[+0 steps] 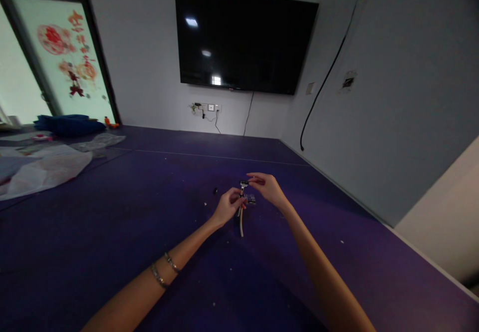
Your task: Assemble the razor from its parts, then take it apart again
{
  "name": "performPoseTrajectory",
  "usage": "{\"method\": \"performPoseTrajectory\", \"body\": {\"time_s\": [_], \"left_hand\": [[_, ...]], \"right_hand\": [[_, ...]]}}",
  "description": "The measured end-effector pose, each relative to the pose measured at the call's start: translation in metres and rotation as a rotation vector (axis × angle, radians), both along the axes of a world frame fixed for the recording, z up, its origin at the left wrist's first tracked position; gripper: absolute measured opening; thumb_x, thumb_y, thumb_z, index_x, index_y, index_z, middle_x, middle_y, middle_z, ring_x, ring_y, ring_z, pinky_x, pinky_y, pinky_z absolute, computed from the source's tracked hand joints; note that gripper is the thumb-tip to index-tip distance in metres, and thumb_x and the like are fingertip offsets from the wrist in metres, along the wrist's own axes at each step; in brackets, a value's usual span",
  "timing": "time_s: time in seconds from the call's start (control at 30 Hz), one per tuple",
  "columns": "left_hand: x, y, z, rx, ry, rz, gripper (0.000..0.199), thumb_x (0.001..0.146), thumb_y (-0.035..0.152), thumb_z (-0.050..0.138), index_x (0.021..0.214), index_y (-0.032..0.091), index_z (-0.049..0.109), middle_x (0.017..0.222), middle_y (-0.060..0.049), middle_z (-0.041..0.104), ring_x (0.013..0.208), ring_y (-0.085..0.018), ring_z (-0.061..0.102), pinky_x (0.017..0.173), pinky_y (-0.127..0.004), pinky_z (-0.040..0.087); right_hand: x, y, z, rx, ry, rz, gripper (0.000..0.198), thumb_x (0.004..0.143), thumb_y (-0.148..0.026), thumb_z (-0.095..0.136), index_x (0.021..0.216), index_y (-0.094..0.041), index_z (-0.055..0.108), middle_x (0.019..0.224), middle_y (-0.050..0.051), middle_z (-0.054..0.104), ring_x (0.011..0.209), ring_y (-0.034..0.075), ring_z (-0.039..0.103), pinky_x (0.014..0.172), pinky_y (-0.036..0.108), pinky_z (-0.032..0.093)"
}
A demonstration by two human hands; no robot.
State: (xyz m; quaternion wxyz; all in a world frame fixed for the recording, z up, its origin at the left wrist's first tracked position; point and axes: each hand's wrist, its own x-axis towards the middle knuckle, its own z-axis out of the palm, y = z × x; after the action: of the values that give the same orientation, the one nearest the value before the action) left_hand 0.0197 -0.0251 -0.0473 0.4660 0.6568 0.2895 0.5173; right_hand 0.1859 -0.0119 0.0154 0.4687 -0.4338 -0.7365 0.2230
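Observation:
Above the purple surface, my left hand (227,207) is closed around the neck of a small razor (243,186) with a dark head and a silvery neck. My right hand (268,187) has its thumb and fingertips pinched at the right end of that head. Below my left fingers hang pale, slim strips (241,228); whether they belong to the razor's handle I cannot tell. Beside the left fingertips is a small clear pack (250,199) with dark parts in it, partly hidden. A little black piece (215,190) lies left of my hands.
White plastic sheeting (48,172) and a blue cloth heap (69,125) lie at the left. An orange item (111,123) stands near the door. A black cable (329,67) hangs down the right wall. Small pale crumbs dot the purple surface (149,212). A television (243,42) hangs ahead.

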Motion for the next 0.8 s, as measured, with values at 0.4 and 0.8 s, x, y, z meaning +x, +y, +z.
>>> {"method": "performPoseTrajectory", "body": {"time_s": [0.4,0.8], "left_hand": [[0.001,0.001,0.001,-0.022,-0.002,0.001,0.023,0.075,0.033,0.061,0.085,0.016,0.050,0.066,0.000,0.062,0.057,-0.012,0.060,0.056,-0.023,0.044],[0.000,0.002,-0.001,-0.013,0.032,0.029,0.021,0.075,0.032,0.061,0.084,0.016,0.051,0.065,0.001,0.063,0.058,-0.013,0.062,0.058,-0.024,0.045]], "right_hand": [[-0.001,0.002,-0.004,0.009,0.046,0.081,0.032,0.072,-0.017,0.060,0.103,-0.017,0.064,0.085,0.006,0.070,0.080,0.016,0.065,0.078,0.031,0.049],[-0.002,-0.008,0.005,0.152,-0.106,0.017,0.030,0.075,-0.016,0.057,0.103,-0.021,0.063,0.085,0.002,0.069,0.087,0.016,0.062,0.084,0.032,0.043]]}}
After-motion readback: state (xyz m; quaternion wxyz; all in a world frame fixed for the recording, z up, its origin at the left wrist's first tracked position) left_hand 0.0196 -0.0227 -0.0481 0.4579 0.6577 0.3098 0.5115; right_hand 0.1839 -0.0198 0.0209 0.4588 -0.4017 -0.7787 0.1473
